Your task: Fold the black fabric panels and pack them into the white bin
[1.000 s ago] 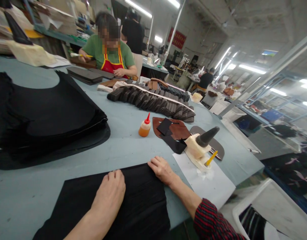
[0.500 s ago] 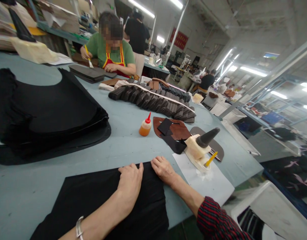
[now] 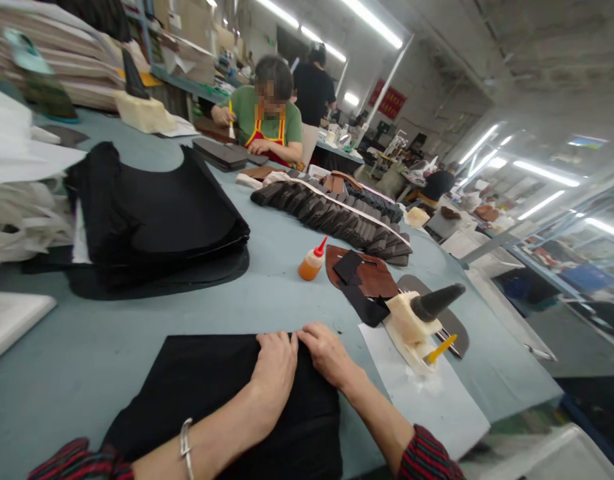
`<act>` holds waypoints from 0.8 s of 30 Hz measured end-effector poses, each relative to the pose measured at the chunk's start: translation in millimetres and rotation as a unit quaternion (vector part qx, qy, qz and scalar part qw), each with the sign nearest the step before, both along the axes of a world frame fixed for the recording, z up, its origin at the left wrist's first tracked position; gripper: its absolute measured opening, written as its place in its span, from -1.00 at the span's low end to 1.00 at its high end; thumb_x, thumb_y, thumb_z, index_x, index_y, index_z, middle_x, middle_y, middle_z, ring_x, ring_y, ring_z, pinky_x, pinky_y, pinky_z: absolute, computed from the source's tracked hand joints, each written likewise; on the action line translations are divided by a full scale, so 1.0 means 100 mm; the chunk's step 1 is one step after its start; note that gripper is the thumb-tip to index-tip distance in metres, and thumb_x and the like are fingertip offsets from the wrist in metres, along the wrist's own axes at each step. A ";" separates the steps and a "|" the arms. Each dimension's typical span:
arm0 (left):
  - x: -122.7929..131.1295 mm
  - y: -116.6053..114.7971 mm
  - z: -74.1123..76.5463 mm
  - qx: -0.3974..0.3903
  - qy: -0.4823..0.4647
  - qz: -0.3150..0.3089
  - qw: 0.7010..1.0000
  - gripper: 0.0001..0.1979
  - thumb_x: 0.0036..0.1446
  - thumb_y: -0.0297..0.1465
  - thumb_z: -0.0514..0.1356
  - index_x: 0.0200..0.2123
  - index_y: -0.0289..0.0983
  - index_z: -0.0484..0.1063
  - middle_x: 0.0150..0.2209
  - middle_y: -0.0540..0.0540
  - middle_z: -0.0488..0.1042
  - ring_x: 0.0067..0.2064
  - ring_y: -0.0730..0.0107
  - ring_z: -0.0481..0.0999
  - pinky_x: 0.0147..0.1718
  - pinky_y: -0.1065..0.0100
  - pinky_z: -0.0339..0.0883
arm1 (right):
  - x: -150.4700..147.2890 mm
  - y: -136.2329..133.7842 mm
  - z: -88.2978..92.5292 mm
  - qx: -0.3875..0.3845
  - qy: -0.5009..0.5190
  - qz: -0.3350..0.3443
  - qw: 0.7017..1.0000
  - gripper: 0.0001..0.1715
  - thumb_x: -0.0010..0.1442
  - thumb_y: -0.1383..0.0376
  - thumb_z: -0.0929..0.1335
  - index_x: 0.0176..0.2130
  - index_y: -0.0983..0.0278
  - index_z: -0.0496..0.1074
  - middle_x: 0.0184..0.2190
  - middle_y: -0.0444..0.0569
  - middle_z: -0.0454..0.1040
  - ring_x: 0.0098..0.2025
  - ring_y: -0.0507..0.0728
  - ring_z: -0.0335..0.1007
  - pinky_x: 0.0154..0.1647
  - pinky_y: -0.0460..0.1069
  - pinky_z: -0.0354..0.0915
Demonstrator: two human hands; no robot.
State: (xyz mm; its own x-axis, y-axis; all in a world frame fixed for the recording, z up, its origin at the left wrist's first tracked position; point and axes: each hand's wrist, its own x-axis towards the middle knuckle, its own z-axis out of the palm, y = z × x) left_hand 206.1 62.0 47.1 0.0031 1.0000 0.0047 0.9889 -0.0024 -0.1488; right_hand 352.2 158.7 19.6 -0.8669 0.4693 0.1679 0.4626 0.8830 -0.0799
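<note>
A flat black fabric panel (image 3: 211,380) lies on the blue-grey table (image 3: 267,293) right in front of me. My left hand (image 3: 275,370) rests palm down on its far edge, fingers stretched out. My right hand (image 3: 327,352) lies flat beside it at the panel's far right corner, fingers also extended. The two hands nearly touch. Neither holds anything.
A white sheet (image 3: 427,393) with a cream glue holder (image 3: 411,323) and yellow-handled brush (image 3: 441,348) lies to the right. An orange glue bottle (image 3: 311,264), brown leather pieces (image 3: 367,273), a dark stack (image 3: 157,220) and rows of dark pieces (image 3: 337,217) sit beyond. A co-worker (image 3: 267,113) works opposite.
My left hand has slid forward and right across the black panel to its far edge, beside my right hand. The view has swung left.
</note>
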 end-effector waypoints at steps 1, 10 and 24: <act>-0.05 -0.03 0.00 0.006 0.001 0.004 1.000 -0.60 0.15 -0.63 -0.06 -0.05 -0.34 0.45 -0.31 -0.24 0.48 -0.26 0.20 0.49 -0.21 0.15 0.32 | -0.04 -0.04 -0.01 -0.012 -0.003 0.013 1.000 -0.69 0.28 0.48 0.23 -0.03 0.29 0.41 -0.21 0.03 0.42 -0.16 0.12 0.26 -0.19 0.01 0.28; -0.75 -0.40 -0.08 0.002 0.060 0.047 0.997 -0.43 0.11 -0.66 -0.09 0.14 -0.21 0.33 -0.08 -0.36 0.47 -0.16 -0.04 0.53 -0.27 0.06 0.35 | -0.10 -0.09 0.10 0.050 -0.092 0.049 0.993 -0.56 0.28 0.43 0.28 0.14 0.29 0.28 -0.18 0.07 0.40 -0.18 0.17 0.23 -0.22 0.05 0.28; -1.48 -0.73 -0.08 0.007 0.030 0.087 0.996 -0.53 0.15 -0.68 -0.17 -0.12 -0.38 0.49 -0.18 -0.26 0.53 -0.20 0.11 0.52 -0.15 0.05 0.34 | 0.50 0.10 0.00 0.047 -0.041 -0.027 0.998 -0.75 0.25 0.52 0.24 -0.14 0.32 0.43 -0.29 0.04 0.40 -0.20 0.16 0.25 -0.23 0.01 0.27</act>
